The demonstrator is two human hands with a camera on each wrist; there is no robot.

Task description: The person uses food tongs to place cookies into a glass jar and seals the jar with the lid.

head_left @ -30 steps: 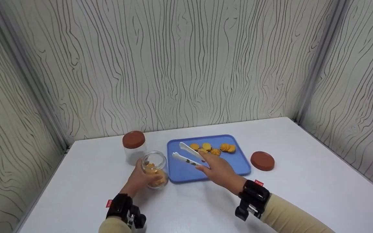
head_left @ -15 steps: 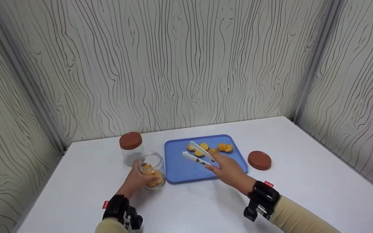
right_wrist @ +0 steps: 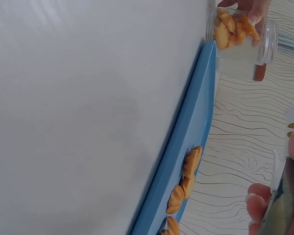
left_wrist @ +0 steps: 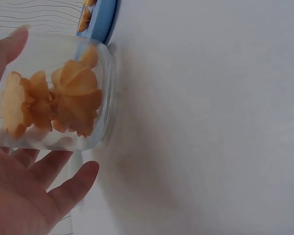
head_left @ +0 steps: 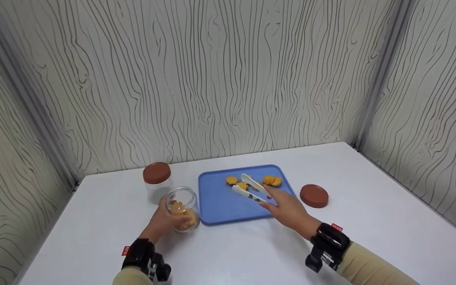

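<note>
My left hand (head_left: 164,221) grips an open glass jar (head_left: 182,208) that holds several flower-shaped cookies (left_wrist: 76,93); the thumb and fingers lie around its wall. In my right hand (head_left: 291,209) are white tongs (head_left: 247,194) with a dark pattern on the handle, held above the blue tray (head_left: 220,209). Their two tips stand apart, with nothing between them, over cookies (head_left: 242,186) lying on the tray. More cookies (head_left: 272,181) overlap in a row toward the tray's right side. In the right wrist view, fingers (right_wrist: 258,200) wrap the tongs.
Behind the glass jar stands a second jar (head_left: 158,189) with a brown lid (head_left: 156,173) on. A loose brown lid (head_left: 314,195) lies right of the tray on the white table (head_left: 228,253). Wood-grain patterned panels (head_left: 212,79) enclose the back and sides.
My right hand has moved the tongs to the right across the tray, toward the cookies. The left hand still holds the jar in place; the whole view shifts slightly.
</note>
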